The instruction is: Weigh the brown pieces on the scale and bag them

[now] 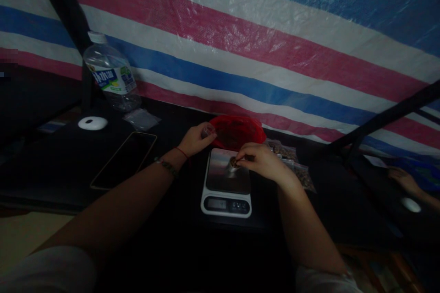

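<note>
A white kitchen scale point(226, 203) with a metal top stands on the dark table before me. On its plate sits a small cup point(233, 168) holding brown bits. My right hand point(259, 160) reaches over from the right, thumb and fingertips pinched together at the cup's rim; whether a bit is between them is too small to see. Just left of the scale, my left hand point(197, 139) is closed around a small clear plastic container point(207, 130). Behind the scale lies an open red plastic bag point(254, 129) with a dark inside.
Several clear bags of brown bits point(303, 176) lie right of the scale. To the left are a phone point(123, 160), a white oval case point(92, 122), clear plastic bags point(141, 119) and a large bottle point(112, 71). Another person's hand point(404, 178) shows far right. Striped sheeting point(240, 41) hangs behind.
</note>
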The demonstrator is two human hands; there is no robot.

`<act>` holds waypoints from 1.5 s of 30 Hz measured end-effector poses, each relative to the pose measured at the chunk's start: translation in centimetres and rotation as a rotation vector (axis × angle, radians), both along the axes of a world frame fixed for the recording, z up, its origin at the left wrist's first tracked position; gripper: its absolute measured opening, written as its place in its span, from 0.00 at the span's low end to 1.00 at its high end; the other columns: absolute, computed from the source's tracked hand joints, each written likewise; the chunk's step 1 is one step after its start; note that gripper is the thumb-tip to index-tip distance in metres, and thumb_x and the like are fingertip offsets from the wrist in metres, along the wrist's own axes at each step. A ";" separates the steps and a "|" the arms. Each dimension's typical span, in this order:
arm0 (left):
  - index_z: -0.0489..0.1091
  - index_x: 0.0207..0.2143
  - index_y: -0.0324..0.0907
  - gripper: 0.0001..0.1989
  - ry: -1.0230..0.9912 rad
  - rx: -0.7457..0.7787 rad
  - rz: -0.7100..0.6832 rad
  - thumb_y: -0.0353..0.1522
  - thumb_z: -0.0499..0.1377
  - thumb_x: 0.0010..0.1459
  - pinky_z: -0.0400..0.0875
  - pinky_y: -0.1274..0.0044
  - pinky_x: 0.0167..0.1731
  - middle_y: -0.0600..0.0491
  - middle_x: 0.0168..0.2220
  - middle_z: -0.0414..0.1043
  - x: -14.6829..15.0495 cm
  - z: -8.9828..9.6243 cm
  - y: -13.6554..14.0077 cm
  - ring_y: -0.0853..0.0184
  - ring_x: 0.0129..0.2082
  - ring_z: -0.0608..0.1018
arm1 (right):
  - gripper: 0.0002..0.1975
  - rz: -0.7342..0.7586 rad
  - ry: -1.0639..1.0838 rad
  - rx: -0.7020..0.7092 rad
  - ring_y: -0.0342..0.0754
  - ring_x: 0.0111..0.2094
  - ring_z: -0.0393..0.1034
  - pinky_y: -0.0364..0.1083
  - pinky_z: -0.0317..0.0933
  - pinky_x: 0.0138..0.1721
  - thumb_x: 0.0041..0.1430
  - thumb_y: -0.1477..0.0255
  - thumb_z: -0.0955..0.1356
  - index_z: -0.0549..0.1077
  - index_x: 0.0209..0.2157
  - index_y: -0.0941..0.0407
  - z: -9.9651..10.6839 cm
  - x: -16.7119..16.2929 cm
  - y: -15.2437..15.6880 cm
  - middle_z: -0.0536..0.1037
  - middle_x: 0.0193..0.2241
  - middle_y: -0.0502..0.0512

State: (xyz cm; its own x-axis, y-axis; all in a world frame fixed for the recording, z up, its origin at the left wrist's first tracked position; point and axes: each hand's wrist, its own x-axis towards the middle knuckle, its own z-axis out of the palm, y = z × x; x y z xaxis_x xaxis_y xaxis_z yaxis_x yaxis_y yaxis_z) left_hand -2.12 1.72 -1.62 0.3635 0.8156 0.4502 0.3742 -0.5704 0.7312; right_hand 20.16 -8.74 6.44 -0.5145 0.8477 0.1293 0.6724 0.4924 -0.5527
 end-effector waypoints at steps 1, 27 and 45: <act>0.69 0.39 0.40 0.16 0.001 0.004 -0.001 0.42 0.56 0.55 0.69 0.76 0.34 0.52 0.34 0.75 0.0 0.0 0.0 0.66 0.32 0.76 | 0.03 0.001 -0.001 0.006 0.44 0.35 0.71 0.43 0.62 0.38 0.56 0.73 0.68 0.76 0.31 0.55 0.0 -0.1 0.0 0.76 0.32 0.51; 0.70 0.39 0.39 0.17 0.009 0.037 0.016 0.43 0.56 0.54 0.67 0.76 0.32 0.52 0.33 0.74 0.1 -0.3 0.3 0.67 0.30 0.74 | 0.36 -0.040 0.321 -0.150 0.51 0.50 0.67 0.50 0.62 0.50 0.49 0.65 0.73 0.59 0.59 0.53 -3.9 3.3 0.2 0.71 0.50 0.59; 0.70 0.38 0.39 0.16 0.021 0.071 0.019 0.42 0.56 0.55 0.67 0.76 0.31 0.52 0.32 0.73 0.1 -0.3 0.4 0.67 0.30 0.74 | 0.41 -0.111 0.048 0.018 0.52 0.45 0.67 0.52 0.60 0.48 0.43 0.71 0.75 0.60 0.60 0.51 -4.6 0.6 0.1 0.73 0.46 0.57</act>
State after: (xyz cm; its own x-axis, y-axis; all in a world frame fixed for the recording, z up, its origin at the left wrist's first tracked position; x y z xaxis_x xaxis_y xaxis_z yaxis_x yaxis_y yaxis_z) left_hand -2.03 2.10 -1.89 0.3585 0.7888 0.4993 0.3999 -0.6131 0.6814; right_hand 20.72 -8.68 1.83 -0.4105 0.8965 0.1669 0.6963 0.4263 -0.5774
